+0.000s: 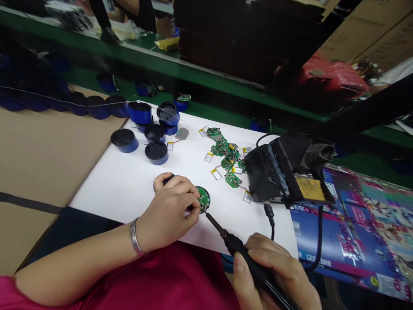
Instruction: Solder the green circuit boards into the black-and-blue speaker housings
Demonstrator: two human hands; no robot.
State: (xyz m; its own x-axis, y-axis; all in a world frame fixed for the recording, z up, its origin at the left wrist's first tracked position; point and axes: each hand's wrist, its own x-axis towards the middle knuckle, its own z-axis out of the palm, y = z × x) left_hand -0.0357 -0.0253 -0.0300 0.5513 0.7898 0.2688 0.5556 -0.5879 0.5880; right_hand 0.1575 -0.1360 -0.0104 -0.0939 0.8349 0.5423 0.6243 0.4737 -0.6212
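Note:
My left hand (176,202) is closed over a dark round part on the white board, its fingers curled at the edge of a round green circuit board (204,199). The fingers cover most of what lies under them. Pinched in my right hand (271,271) is a black soldering iron (237,245), slanting up to the left. Its tip meets the lower edge of the circuit board, though whether it touches is too small to tell. Behind my left hand stand several blue round cases (156,153) with black tops. Loose green circuit boards (222,148) with small silver batteries (216,174) lie farther right.
A black soldering station (267,172) with a yellow sponge (309,188) and iron holder stands at right, its cable running down. Glossy printed packaging (342,241) lies beside it. More blue cases (98,107) line up at left. Beyond runs a green conveyor (213,73); another person is partly visible.

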